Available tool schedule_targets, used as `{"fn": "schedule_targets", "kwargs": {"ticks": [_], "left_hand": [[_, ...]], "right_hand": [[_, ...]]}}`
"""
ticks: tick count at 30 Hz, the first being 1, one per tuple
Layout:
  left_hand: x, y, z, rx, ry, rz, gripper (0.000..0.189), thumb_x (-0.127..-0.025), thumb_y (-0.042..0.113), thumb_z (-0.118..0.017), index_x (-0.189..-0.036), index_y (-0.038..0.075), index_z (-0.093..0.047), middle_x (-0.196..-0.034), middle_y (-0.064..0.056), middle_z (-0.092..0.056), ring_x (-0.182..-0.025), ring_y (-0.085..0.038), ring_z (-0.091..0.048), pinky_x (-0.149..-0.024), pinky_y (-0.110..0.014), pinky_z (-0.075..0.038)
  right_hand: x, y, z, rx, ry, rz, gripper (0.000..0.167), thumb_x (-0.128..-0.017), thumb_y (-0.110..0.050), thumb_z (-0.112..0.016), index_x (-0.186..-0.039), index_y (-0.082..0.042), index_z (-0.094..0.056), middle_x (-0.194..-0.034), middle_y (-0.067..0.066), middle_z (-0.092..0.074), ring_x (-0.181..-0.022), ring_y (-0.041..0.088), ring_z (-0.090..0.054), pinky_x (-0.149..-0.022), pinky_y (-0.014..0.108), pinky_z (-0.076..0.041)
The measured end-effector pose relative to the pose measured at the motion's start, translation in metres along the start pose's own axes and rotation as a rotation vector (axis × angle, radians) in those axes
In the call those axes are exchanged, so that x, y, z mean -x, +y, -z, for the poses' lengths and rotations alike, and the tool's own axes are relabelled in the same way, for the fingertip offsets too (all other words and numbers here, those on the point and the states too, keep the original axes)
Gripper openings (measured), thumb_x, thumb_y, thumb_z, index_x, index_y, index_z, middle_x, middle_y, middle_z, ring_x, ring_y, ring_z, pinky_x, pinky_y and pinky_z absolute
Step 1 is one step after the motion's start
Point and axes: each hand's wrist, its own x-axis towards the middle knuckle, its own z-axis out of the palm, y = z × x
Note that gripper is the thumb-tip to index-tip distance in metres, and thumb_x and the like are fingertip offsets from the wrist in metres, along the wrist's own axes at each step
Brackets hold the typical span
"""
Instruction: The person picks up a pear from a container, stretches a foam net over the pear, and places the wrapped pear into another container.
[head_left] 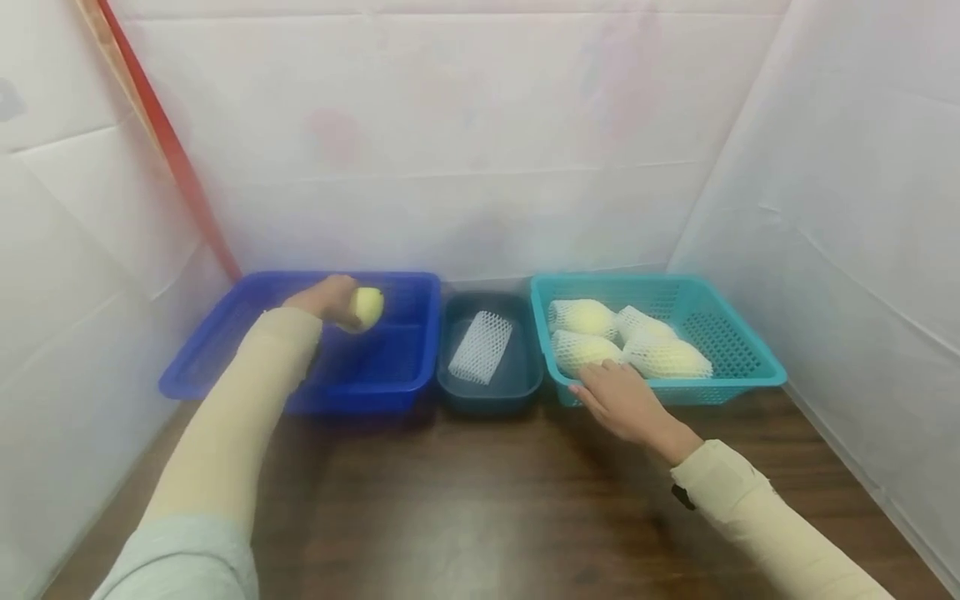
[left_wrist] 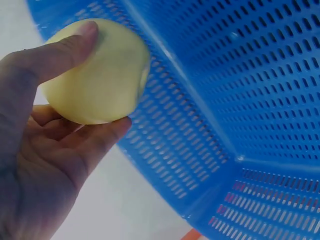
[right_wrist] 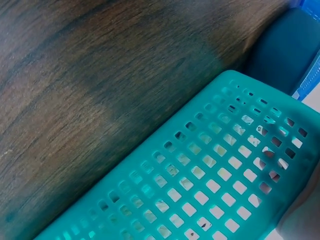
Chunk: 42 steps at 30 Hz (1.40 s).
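My left hand [head_left: 328,302] grips a pale yellow-green apple [head_left: 367,308] over the blue basket [head_left: 397,387]. In the left wrist view the thumb presses on one side of the apple [left_wrist: 100,75] and the fingertips support it from below. My right hand [head_left: 618,400] rests at the front rim of the teal basket [head_left: 738,382], its fingers reaching over the edge beside the net-wrapped fruits [head_left: 588,352]. The right wrist view shows mostly the basket's slotted wall [right_wrist: 200,175], with a blurred bit of the hand at the right edge.
Between the baskets stands a dark grey-blue tub [head_left: 491,398] with a white foam net sleeve [head_left: 482,346] in it. Several fruits in foam nets lie in the teal basket. White sheets [head_left: 465,150] hang behind and at both sides of the dark wooden table [head_left: 465,500].
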Motion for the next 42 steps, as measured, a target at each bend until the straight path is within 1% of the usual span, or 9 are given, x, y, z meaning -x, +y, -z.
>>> {"fn": "schedule_targets", "kwargs": {"ticks": [4,9,13,16,21,25,34,39,42], "left_hand": [[0.002,0.011,0.007,0.061,0.063,-0.081,0.034,-0.068,0.009,-0.079,-0.087,-0.009,-0.057,-0.074,-0.013,-0.057,-0.064,-0.025,-0.054,-0.061,-0.040,-0.049],[0.010,0.024,0.011,0.150,0.153,-0.172,0.055,-0.070,0.009,-0.079,-0.119,-0.008,-0.058,-0.088,-0.017,-0.062,-0.075,-0.029,-0.056,-0.069,-0.045,-0.048],[0.016,0.034,0.009,0.233,0.220,-0.209,0.058,-0.071,0.015,-0.082,-0.121,-0.001,-0.060,-0.089,-0.014,-0.065,-0.076,-0.026,-0.056,-0.069,-0.042,-0.047],[0.022,0.046,0.006,0.313,0.246,-0.210,0.057,-0.069,0.019,-0.085,-0.119,0.002,-0.063,-0.092,-0.012,-0.066,-0.079,-0.025,-0.057,-0.071,-0.042,-0.047],[0.033,0.070,-0.005,0.396,0.273,-0.210,0.074,-0.068,0.028,-0.086,-0.133,0.008,-0.055,-0.112,-0.013,-0.066,-0.093,-0.026,-0.059,-0.084,-0.047,-0.045],[0.040,0.092,-0.020,0.483,0.273,-0.208,0.080,-0.068,0.030,-0.086,-0.136,0.008,-0.052,-0.122,-0.014,-0.061,-0.105,-0.027,-0.058,-0.092,-0.050,-0.042],[0.042,0.136,-0.050,0.539,0.277,-0.252,0.083,-0.066,0.028,-0.087,-0.136,0.003,-0.050,-0.128,-0.016,-0.058,-0.113,-0.030,-0.055,-0.094,-0.052,-0.043],[0.045,0.152,-0.063,0.584,0.266,-0.272,0.082,-0.066,0.028,-0.087,-0.135,0.003,-0.051,-0.127,-0.015,-0.058,-0.113,-0.030,-0.056,-0.090,-0.051,-0.047],[0.047,0.159,-0.068,0.609,0.264,-0.286,0.083,-0.065,0.029,-0.088,-0.135,0.004,-0.052,-0.127,-0.013,-0.059,-0.109,-0.026,-0.058,-0.086,-0.046,-0.050]], "right_hand": [[-0.001,0.005,0.002,-0.031,-0.037,-0.021,0.026,-0.102,-0.033,-0.043,-0.080,-0.019,-0.047,-0.067,-0.007,-0.038,-0.064,0.016,-0.037,-0.060,0.033,-0.032],[-0.004,0.011,0.007,-0.154,-0.054,-0.023,0.023,-0.102,-0.030,-0.043,-0.084,-0.017,-0.051,-0.069,-0.006,-0.042,-0.066,0.015,-0.041,-0.063,0.034,-0.036],[-0.007,0.016,0.012,-0.274,-0.049,-0.032,0.023,-0.103,-0.028,-0.041,-0.100,-0.011,-0.056,-0.084,-0.002,-0.054,-0.077,0.015,-0.049,-0.071,0.037,-0.044],[-0.010,0.017,0.015,-0.311,-0.038,-0.043,0.031,-0.103,-0.029,-0.040,-0.116,-0.006,-0.056,-0.104,0.004,-0.060,-0.094,0.020,-0.056,-0.083,0.043,-0.046],[-0.019,0.008,0.025,-0.348,-0.015,-0.032,0.046,-0.101,-0.035,-0.043,-0.133,-0.002,-0.050,-0.131,0.013,-0.054,-0.122,0.029,-0.048,-0.099,0.052,-0.037],[-0.030,-0.012,0.037,-0.462,-0.003,-0.034,0.055,-0.100,-0.041,-0.044,-0.141,-0.005,-0.040,-0.140,0.011,-0.046,-0.131,0.026,-0.040,-0.104,0.050,-0.034],[-0.064,-0.058,0.045,-0.618,0.042,0.015,0.063,-0.099,-0.036,-0.050,-0.147,-0.002,-0.027,-0.145,0.014,-0.038,-0.134,0.028,-0.035,-0.108,0.046,-0.030],[-0.072,-0.071,0.043,-0.738,0.011,0.005,0.069,-0.097,-0.038,-0.053,-0.149,-0.005,-0.023,-0.148,0.014,-0.035,-0.128,0.028,-0.043,-0.104,0.046,-0.036],[-0.072,-0.073,0.042,-0.752,0.017,0.010,0.068,-0.095,-0.036,-0.057,-0.148,-0.005,-0.027,-0.147,0.012,-0.037,-0.128,0.025,-0.043,-0.103,0.042,-0.038]]}}
